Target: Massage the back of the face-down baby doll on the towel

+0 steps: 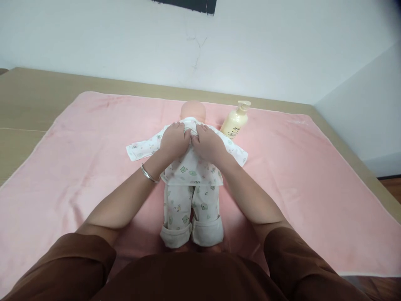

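A baby doll with a bald head point(193, 110) lies on the pink mat, its legs toward me; no facial features show. It wears a white printed shirt point(191, 172) with both sleeves spread out and matching pants point(205, 200) with turned-up cuffs. My left hand point(175, 140) rests on the shirt just below the neck, fingers curled and thumb against the cloth. Beside it, my right hand point(209, 143) is bent over the same upper part, also gripping the fabric. The thumbs are close together, and the cloth between them is bunched.
A cream pump bottle point(234, 123) stands right of the doll's head, near its sleeve. The pink mat point(300, 184) covers much of the wooden table point(40, 90). A white wall point(125, 46) rises behind the table's far edge.
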`<state>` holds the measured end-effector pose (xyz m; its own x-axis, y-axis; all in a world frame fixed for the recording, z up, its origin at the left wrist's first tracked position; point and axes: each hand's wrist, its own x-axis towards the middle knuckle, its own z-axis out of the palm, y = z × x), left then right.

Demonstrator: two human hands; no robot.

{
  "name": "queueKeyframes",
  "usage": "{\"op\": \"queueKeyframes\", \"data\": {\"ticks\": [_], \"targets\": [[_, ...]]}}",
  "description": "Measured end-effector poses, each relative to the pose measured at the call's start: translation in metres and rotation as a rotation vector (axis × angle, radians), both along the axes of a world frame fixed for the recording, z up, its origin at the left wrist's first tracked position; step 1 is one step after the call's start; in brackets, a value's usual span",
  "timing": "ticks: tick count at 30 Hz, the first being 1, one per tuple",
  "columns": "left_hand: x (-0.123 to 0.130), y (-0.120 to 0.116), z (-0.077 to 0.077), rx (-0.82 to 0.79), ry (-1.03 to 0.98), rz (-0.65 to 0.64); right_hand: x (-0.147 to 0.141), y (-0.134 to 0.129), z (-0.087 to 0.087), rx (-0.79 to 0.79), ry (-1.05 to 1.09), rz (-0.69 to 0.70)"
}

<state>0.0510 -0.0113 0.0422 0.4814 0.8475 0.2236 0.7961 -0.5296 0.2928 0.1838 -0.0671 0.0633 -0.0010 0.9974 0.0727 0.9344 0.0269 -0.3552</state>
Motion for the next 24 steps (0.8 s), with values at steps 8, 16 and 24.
{"op": "queueKeyframes", "data": {"ticks": [8,16,24], "targets": [[0.005,-0.021,0.001,0.108,0.063,-0.041,0.014,0.015,-0.006,0.015,0.000,-0.039],[-0.005,0.008,0.003,-0.006,0.038,-0.084,-0.008,-0.005,-0.011,0.018,-0.075,0.000],[0.004,-0.020,-0.003,0.209,0.132,-0.097,0.015,0.019,-0.014,0.021,-0.043,-0.069]]}}
